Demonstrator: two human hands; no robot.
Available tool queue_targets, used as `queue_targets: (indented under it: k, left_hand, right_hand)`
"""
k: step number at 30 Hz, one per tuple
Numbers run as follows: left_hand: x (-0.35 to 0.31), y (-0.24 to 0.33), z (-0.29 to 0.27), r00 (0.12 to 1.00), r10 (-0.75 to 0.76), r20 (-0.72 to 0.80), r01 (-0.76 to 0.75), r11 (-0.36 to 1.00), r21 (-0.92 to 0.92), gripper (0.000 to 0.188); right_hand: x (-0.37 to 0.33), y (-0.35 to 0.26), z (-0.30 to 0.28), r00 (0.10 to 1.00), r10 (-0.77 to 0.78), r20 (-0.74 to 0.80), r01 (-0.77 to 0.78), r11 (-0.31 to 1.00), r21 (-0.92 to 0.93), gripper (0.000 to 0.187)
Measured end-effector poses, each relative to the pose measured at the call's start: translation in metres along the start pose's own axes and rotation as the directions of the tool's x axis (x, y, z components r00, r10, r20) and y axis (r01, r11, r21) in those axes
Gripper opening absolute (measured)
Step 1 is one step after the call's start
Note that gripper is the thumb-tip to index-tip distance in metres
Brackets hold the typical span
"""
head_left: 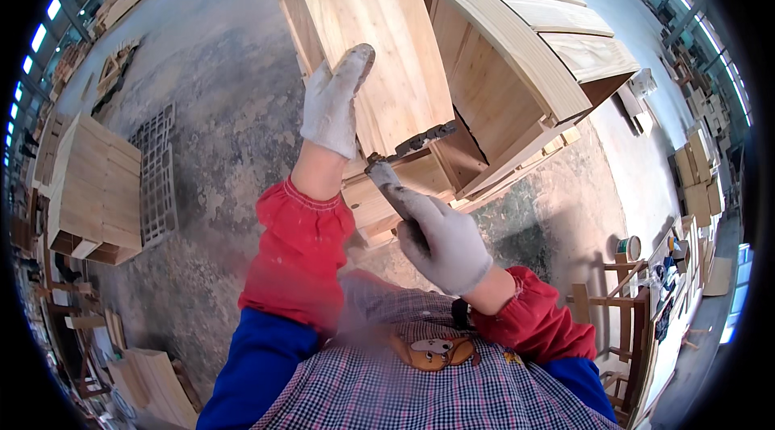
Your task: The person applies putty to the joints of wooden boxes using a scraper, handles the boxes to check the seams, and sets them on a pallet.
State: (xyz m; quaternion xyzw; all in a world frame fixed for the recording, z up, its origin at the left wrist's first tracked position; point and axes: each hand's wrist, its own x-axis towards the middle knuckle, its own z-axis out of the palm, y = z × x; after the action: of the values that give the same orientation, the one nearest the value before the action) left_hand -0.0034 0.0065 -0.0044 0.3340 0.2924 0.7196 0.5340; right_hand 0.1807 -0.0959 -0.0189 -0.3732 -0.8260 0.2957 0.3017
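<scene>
A pale wooden drawer (379,34) stands tilted in front of a larger wooden cabinet (525,42) with open compartments. My left hand (333,103), in a white glove, holds the drawer by its left edge, some fingers hidden against it. My right hand (448,244), also gloved, is closed around a slim, dark-handled tool (395,197) whose exact kind I cannot make out. The tool's tip is close to the drawer's near edge. Along that edge runs a dark, uneven patch (425,138).
Another wooden cabinet (97,192) stands at left beside a grey plastic pallet (157,176). Boards (153,385) lie at lower left. At right are a wooden workbench (638,325) with a round tub (628,248) and stacked timber (698,176). The concrete floor is patchy.
</scene>
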Motion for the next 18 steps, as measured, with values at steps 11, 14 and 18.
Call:
queue_targets:
  k: [11,14,18]
  left_hand:
    - [0.004,-0.003,0.001,0.997,0.070,-0.045,-0.065,0.992,0.109,0.044]
    - [0.004,-0.001,0.000,0.998,0.032,-0.061,-0.027,0.997,0.079,0.044]
    - [0.000,0.004,0.008,0.999,-0.016,-0.051,0.016,1.000,0.000,0.041]
  right_hand:
    - [0.000,0.005,0.003,1.000,0.008,0.025,-0.007,0.999,-0.043,0.043]
    - [-0.004,0.006,0.000,1.000,-0.021,-0.018,0.021,1.000,-0.008,0.044]
    - [0.003,0.024,-0.001,0.999,-0.033,-0.035,0.031,0.998,-0.060,0.043]
